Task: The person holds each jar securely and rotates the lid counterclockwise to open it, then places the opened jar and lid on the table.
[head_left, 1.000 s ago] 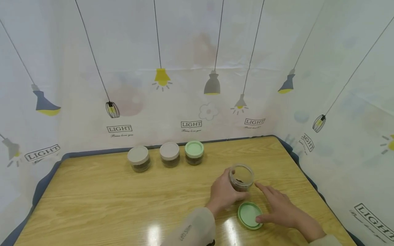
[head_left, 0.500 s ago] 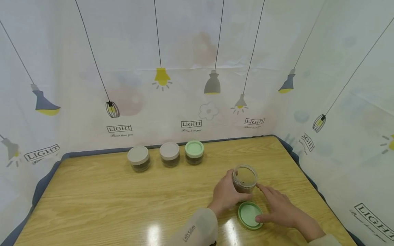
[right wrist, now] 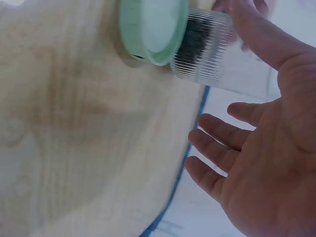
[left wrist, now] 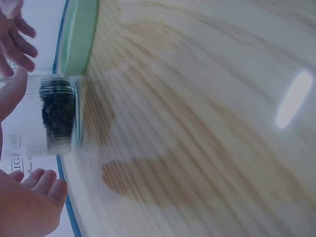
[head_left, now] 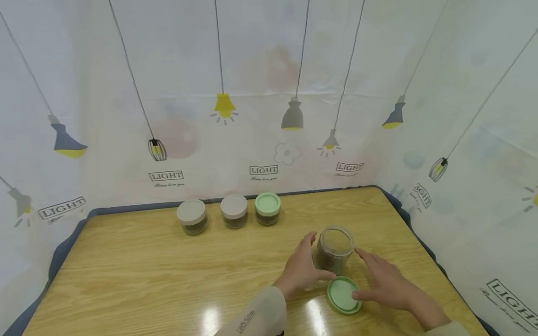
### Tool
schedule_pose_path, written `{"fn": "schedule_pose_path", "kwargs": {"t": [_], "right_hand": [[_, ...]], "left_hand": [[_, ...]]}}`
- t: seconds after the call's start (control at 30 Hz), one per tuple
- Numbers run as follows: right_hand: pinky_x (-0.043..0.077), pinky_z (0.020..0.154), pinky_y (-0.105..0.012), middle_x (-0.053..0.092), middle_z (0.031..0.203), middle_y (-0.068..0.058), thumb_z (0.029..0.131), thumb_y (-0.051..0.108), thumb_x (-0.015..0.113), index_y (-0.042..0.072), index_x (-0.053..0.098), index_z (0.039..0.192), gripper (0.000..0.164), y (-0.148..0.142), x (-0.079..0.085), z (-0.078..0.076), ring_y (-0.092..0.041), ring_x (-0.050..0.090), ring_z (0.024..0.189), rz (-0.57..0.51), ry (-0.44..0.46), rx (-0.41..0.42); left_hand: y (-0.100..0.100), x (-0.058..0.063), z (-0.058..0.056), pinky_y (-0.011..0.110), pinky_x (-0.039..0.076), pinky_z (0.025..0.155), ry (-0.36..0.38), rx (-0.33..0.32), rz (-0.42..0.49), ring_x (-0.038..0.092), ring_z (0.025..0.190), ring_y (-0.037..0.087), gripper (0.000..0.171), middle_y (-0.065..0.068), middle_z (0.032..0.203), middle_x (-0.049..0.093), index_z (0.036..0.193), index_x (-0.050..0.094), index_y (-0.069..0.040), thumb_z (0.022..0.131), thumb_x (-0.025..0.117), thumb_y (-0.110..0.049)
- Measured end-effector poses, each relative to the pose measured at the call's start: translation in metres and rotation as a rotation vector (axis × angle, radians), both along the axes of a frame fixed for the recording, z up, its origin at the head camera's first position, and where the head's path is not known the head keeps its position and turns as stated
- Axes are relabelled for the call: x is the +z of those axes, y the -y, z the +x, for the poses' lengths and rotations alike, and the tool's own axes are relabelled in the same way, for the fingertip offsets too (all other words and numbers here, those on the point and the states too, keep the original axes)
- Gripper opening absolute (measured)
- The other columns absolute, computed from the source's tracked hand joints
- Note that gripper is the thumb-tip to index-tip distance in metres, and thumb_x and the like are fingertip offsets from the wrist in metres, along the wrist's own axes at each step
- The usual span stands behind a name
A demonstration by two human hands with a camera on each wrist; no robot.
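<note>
A clear open-topped jar point(head_left: 335, 255) with dark contents low inside stands upright on the table at right. My left hand point(head_left: 299, 270) is spread at its left side, thumb in front. In the left wrist view, a gap shows between the jar point(left wrist: 59, 114) and the curved fingers point(left wrist: 47, 185). A light-green round lid point(head_left: 343, 296) lies flat just in front of the jar. My right hand point(head_left: 388, 283) is spread beside them, its thumb over the lid's right edge in the head view. The right wrist view shows its fingers point(right wrist: 217, 148) loose and holding nothing.
Along the back of the wooden table point(head_left: 168, 275) stand three lidded jars with dark contents: one grey-topped jar point(head_left: 192, 216), another grey-topped jar point(head_left: 234, 211) and a green-topped jar point(head_left: 267, 208). A lamp-printed sheet point(head_left: 252, 112) encloses the back and sides.
The jar, earlier gripped by my left hand, has shifted slightly right and towards me. My left fingers have loosened and drawn away from it. My right hand and the lid have hardly moved.
</note>
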State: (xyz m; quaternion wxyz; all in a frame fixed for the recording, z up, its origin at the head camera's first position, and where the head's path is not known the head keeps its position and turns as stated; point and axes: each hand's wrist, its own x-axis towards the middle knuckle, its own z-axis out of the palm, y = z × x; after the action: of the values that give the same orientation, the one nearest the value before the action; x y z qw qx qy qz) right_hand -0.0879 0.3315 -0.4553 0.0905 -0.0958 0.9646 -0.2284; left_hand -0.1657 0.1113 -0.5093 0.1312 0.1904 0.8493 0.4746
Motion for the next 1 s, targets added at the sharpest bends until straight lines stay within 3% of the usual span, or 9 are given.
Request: {"fn": "schedule_pose_path", "kwargs": {"t": [0.2,0.5,0.67,0.83,1.0], "right_hand": [[0.038,0.094,-0.070,0.042,0.145,-0.029,0.073,0.058,0.076,0.002,0.026,0.151,0.108,0.000,0.019,-0.002,-0.052,0.043,0.128,0.005,-0.096,-0.011],[0.037,0.095,-0.070,0.039,0.147,-0.027,0.074,0.068,0.069,0.006,0.024,0.152,0.110,0.012,0.047,-0.012,-0.050,0.042,0.130,0.025,-0.162,0.028],[0.038,0.098,-0.067,0.040,0.149,-0.023,0.074,0.072,0.066,0.008,0.027,0.152,0.108,0.031,0.061,-0.021,-0.047,0.043,0.131,0.035,-0.194,0.080],[0.037,0.100,-0.066,0.042,0.148,-0.020,0.075,0.067,0.069,0.011,0.027,0.153,0.104,0.056,0.073,-0.031,-0.045,0.043,0.132,0.040,-0.189,0.140],[0.035,0.102,-0.066,0.044,0.148,-0.014,0.077,0.070,0.064,0.015,0.029,0.153,0.100,0.086,0.078,-0.040,-0.040,0.043,0.133,0.075,-0.228,0.225]], "left_hand": [[0.021,0.001,0.003,0.048,0.040,0.110,-0.019,-0.024,-0.039,0.041,0.140,0.027,0.111,0.004,0.155,0.037,0.154,0.023,-0.020,0.066,0.089,-0.042],[0.059,0.014,0.007,0.048,0.041,0.109,-0.064,-0.024,-0.074,0.042,0.138,0.028,0.100,0.004,0.154,0.038,0.152,0.029,-0.018,0.073,0.085,-0.039],[0.080,0.022,0.009,0.049,0.040,0.110,-0.043,-0.025,-0.081,0.041,0.139,0.027,0.097,0.003,0.155,0.036,0.152,0.029,-0.019,0.075,0.083,-0.040],[0.099,0.027,0.010,0.049,0.040,0.110,-0.082,-0.027,-0.094,0.042,0.138,0.028,0.092,0.005,0.154,0.038,0.151,0.032,-0.015,0.077,0.082,-0.037],[0.114,0.026,0.010,0.050,0.041,0.108,-0.101,-0.015,-0.120,0.044,0.137,0.031,0.086,0.008,0.152,0.040,0.149,0.034,-0.012,0.080,0.080,-0.034]]}}
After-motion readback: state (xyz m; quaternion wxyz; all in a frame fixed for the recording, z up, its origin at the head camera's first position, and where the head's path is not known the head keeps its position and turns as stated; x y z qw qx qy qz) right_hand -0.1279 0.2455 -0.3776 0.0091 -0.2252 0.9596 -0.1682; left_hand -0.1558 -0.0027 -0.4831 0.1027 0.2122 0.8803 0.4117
